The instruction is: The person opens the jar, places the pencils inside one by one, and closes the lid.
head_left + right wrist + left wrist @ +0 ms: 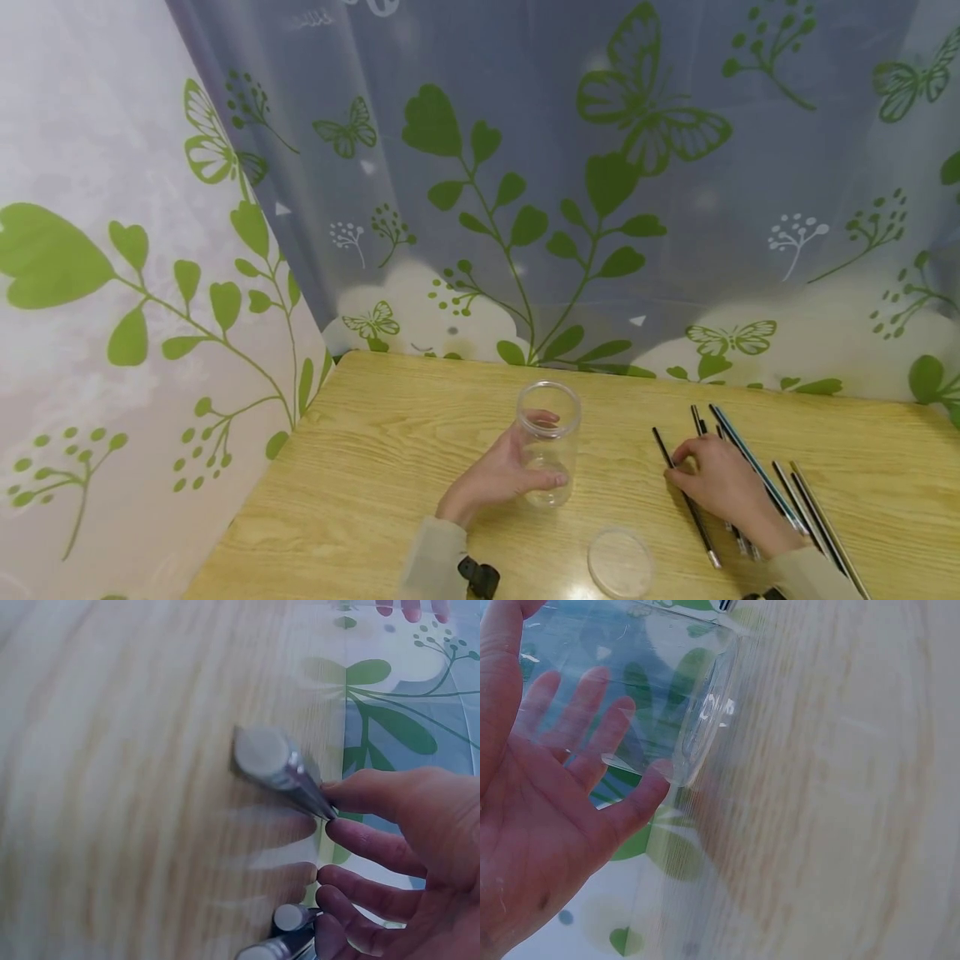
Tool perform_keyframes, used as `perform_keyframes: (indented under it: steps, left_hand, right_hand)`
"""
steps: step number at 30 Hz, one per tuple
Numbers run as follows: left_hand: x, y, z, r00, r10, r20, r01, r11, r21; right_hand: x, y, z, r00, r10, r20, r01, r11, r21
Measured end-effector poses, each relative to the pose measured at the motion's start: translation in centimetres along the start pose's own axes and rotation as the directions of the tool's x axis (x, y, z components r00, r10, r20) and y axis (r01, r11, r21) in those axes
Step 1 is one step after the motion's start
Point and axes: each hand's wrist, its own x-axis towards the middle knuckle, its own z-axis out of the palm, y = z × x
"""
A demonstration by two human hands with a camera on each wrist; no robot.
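My left hand [498,475] grips a clear plastic jar [553,446] that stands upright with its mouth uncovered. The left wrist view shows the jar's base [709,712] at the tabletop, with the fingers [619,720] behind its transparent wall. Between thumb and forefinger, my right hand [716,483] pinches a black pencil [699,527]. In the right wrist view, the white eraser end [262,751] of this pencil points toward the camera. More pencils [742,442], black and blue, lie under and beside the right hand, partly hidden by it.
A round clear lid [620,563] lies flat near the front, right of the jar. Several black and gold-toned pencils [821,517] rest by the right forearm. A patterned curtain [480,250] hangs behind the wooden table [360,467], with another patterned sheet [135,375] at the left.
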Motion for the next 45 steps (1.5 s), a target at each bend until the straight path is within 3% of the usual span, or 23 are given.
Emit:
perform_keyframes:
  steps: [19,30,39,45]
  left_hand:
    - [0.1,-0.2,0.0,1.0,0.009,-0.006,-0.009,0.999,0.045]
    - [0.1,-0.3,-0.1,1.0,0.009,-0.009,-0.009,0.999,0.04]
    - [0.1,-0.3,-0.1,1.0,0.02,0.0,-0.02,0.999,0.039]
    - [0.1,-0.3,0.0,1.0,0.015,-0.007,-0.015,0.999,0.033]
  right_hand:
    - [-0.2,-0.8,0.2,0.992,0.112,0.055,-0.116,0.99,0.075]
    - [-0.6,-0.4,-0.4,0.993,0.111,0.032,-0.115,0.98,0.162]
    - [-1.5,-1.1,-1.7,0.991,0.124,-0.049,-0.108,0.964,0.245]
    - [-2.0,-1.6,-2.7,0.985,0.092,-0.145,-0.053,0.966,0.253]
